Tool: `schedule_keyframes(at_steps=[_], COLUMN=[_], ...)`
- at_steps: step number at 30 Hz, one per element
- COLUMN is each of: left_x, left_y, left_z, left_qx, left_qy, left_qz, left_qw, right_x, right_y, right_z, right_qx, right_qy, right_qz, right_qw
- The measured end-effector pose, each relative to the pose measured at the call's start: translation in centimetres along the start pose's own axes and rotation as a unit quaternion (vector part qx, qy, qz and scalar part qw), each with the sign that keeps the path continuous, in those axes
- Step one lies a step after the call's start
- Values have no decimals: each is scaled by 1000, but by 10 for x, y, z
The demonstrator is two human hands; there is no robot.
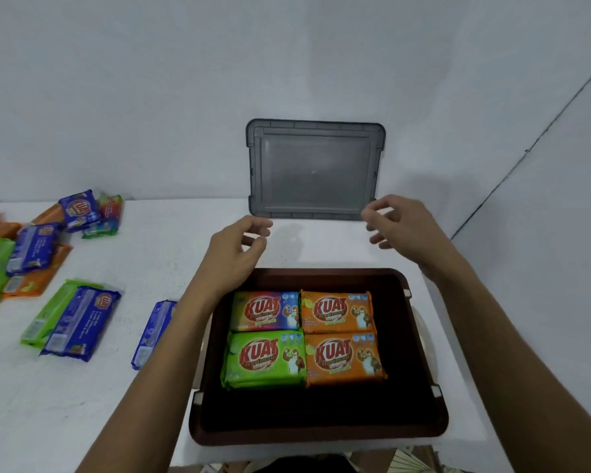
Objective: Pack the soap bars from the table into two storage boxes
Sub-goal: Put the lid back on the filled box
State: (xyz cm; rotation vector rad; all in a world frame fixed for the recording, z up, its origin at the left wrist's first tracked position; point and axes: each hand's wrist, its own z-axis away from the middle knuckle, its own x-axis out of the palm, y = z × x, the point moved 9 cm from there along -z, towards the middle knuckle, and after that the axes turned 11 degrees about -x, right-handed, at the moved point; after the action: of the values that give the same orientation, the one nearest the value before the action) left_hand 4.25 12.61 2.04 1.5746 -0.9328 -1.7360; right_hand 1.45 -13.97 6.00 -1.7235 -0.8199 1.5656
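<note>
The worktop (171, 254) carries the storage box (318, 433), which sits open-topped directly below both hands, on the person's side of them. The lid (313, 170) stands on its long edge just beyond the fingertips and leans on the wall. The left hand (234, 254) and right hand (401, 225) hover between box and lid, with fingers loosely curled and grasping nothing. Four packed soap bars (265, 358) lie in a two-by-two block beneath the forearms. The loose soap bars (72, 324) lie scattered well to the left of the left hand, with one blue bar (152, 331) just beside the left forearm.

Risks, as judged:
- The leaning lid could slide flat or tip forward if it is taken at one corner only.
- Closing the box now would waste the room around the block while many bars lie outside. No second box is in view.
- The left forearm could sweep the blue bar.

Orientation: box and lid both have their long axis left to right, so the lid likely needs no turn. The packed bars lie flat, labels up, long axis left to right, with the print upright towards the person.
</note>
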Motion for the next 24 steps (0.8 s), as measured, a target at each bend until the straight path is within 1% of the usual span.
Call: schedule_keyframes(at_steps=[2,4,7,13,15,17,19,20,24], left_x=[3,3,5,13,19,27,32,33,23], left_y=[-2,-9,-22,-37,-36,-35,-34,-34,-38], left_z=[-31,-64,-105,-155,-159,-159,-158,-158,-156], left_qx=[-24,-72,-157,-260,-300,-341,-363,-365,-342], left_qy=[13,15,0,-40,-60,-80,-84,-78,-29], left_qz=[-10,3,61,99,139,199,240,251,276], left_qw=[1000,997,986,960,942,915,896,893,898], right_x=[0,3,10,12,11,13,15,15,9], right_y=[14,32,54,88,101,110,114,116,122], right_z=[-30,-60,-96,-136,-142,-142,-140,-140,-132], right_qx=[13,39,76,154,183,210,225,229,224], right_qy=[19,28,31,21,13,2,0,2,17], right_qz=[-36,-66,-100,-163,-170,-188,-215,-232,-299], right_qw=[999,997,992,974,968,959,950,945,928])
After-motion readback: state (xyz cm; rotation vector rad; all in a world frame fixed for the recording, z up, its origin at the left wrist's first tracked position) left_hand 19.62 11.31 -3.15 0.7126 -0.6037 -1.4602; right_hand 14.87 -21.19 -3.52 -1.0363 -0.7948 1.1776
